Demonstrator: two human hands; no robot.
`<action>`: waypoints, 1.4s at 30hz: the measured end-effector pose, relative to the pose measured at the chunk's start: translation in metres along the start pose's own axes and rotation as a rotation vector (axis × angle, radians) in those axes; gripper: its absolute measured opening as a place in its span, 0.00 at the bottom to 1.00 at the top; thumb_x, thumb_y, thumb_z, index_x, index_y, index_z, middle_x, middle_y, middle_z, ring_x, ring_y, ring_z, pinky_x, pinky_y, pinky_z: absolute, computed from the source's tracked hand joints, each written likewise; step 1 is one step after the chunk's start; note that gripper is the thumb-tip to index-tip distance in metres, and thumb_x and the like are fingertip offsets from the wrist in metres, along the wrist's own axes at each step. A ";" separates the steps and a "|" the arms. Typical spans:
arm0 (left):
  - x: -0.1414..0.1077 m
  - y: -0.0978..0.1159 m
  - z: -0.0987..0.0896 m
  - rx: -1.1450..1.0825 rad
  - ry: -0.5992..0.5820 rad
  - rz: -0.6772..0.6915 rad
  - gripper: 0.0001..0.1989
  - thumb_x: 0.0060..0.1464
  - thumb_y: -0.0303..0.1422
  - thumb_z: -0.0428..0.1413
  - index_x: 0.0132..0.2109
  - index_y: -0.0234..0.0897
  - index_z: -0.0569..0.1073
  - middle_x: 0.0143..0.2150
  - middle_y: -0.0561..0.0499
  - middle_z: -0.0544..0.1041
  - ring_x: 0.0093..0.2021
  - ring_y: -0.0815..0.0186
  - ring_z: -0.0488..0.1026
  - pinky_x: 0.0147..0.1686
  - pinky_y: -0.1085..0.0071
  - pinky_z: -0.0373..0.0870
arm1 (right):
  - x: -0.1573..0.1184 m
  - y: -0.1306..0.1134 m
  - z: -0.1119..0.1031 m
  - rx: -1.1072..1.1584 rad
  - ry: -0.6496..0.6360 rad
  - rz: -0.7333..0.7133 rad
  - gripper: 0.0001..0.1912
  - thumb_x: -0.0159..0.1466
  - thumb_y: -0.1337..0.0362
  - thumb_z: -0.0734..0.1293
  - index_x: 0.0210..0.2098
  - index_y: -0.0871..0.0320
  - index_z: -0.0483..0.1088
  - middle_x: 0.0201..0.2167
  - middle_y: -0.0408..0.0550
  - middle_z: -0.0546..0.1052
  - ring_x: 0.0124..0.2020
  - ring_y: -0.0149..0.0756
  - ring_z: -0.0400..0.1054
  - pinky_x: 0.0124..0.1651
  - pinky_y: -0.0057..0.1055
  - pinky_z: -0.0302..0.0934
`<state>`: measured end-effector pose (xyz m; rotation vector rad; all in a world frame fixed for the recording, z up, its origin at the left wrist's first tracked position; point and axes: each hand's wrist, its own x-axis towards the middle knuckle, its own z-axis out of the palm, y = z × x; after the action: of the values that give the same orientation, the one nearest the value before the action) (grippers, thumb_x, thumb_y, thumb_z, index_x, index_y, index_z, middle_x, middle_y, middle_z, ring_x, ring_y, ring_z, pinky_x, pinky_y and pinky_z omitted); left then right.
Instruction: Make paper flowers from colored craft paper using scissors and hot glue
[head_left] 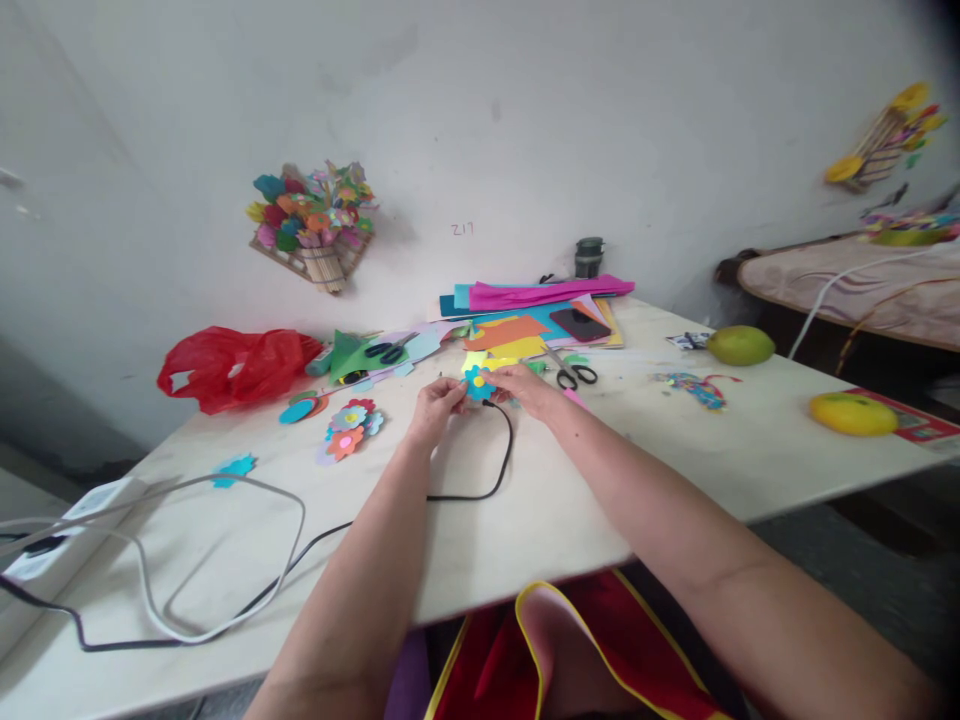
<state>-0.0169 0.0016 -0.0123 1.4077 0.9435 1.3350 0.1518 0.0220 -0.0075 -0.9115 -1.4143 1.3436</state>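
A blue paper flower with a yellow centre is held between both hands above the table. My left hand pinches its left edge, and my right hand grips its right side. Just below the flower lies the end of a black cable. Yellow paper is behind it, and black-handled scissors rest to the right of my right hand. Several finished-looking paper flowers are piled left of my left hand.
On the white table are a red plastic bag, blue flower shapes, a power strip with looping cables, stacked coloured paper, a phone, a green mango and a yellow one. A wall basket hangs behind.
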 end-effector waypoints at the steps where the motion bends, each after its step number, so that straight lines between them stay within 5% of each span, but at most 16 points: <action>1: 0.000 0.000 0.000 0.002 -0.002 0.003 0.16 0.39 0.41 0.63 0.25 0.33 0.68 0.20 0.54 0.69 0.19 0.74 0.64 0.22 0.75 0.61 | 0.000 0.000 0.000 -0.007 -0.003 -0.002 0.20 0.41 0.50 0.73 0.20 0.61 0.69 0.19 0.43 0.70 0.22 0.28 0.62 0.27 0.27 0.55; 9: 0.002 -0.003 0.001 0.027 -0.016 0.015 0.16 0.39 0.41 0.63 0.25 0.33 0.68 0.19 0.53 0.69 0.19 0.74 0.63 0.22 0.75 0.60 | 0.000 -0.002 0.009 -0.032 0.058 0.007 0.16 0.36 0.58 0.75 0.17 0.60 0.67 0.16 0.40 0.68 0.20 0.27 0.60 0.26 0.28 0.55; 18: 0.001 -0.002 0.000 0.040 -0.024 0.034 0.16 0.40 0.41 0.62 0.25 0.33 0.69 0.19 0.54 0.69 0.19 0.74 0.63 0.21 0.75 0.60 | 0.001 0.002 0.003 -0.049 -0.017 -0.012 0.19 0.41 0.51 0.73 0.20 0.60 0.69 0.19 0.42 0.70 0.23 0.28 0.61 0.28 0.27 0.55; 27: 0.003 -0.006 0.000 0.104 -0.058 0.031 0.15 0.42 0.41 0.61 0.25 0.32 0.69 0.20 0.53 0.69 0.19 0.74 0.64 0.23 0.74 0.60 | 0.004 0.008 0.008 -0.036 0.073 -0.064 0.20 0.39 0.52 0.74 0.17 0.60 0.64 0.15 0.38 0.63 0.19 0.25 0.56 0.26 0.27 0.52; 34: 0.002 -0.004 -0.002 0.035 -0.052 0.020 0.15 0.42 0.41 0.62 0.26 0.33 0.68 0.20 0.54 0.70 0.19 0.74 0.65 0.23 0.75 0.60 | 0.000 -0.001 0.002 0.023 0.015 -0.006 0.21 0.45 0.47 0.70 0.21 0.60 0.68 0.21 0.44 0.70 0.23 0.29 0.62 0.27 0.27 0.56; 42: 0.003 -0.006 -0.003 0.056 -0.071 0.018 0.15 0.42 0.41 0.61 0.26 0.33 0.69 0.20 0.54 0.70 0.19 0.74 0.64 0.23 0.76 0.60 | 0.002 0.001 0.005 0.015 0.071 -0.014 0.20 0.40 0.51 0.73 0.17 0.61 0.66 0.16 0.40 0.67 0.20 0.26 0.58 0.26 0.26 0.52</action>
<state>-0.0192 0.0063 -0.0178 1.4992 0.9292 1.2718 0.1459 0.0225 -0.0081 -0.9289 -1.3528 1.2975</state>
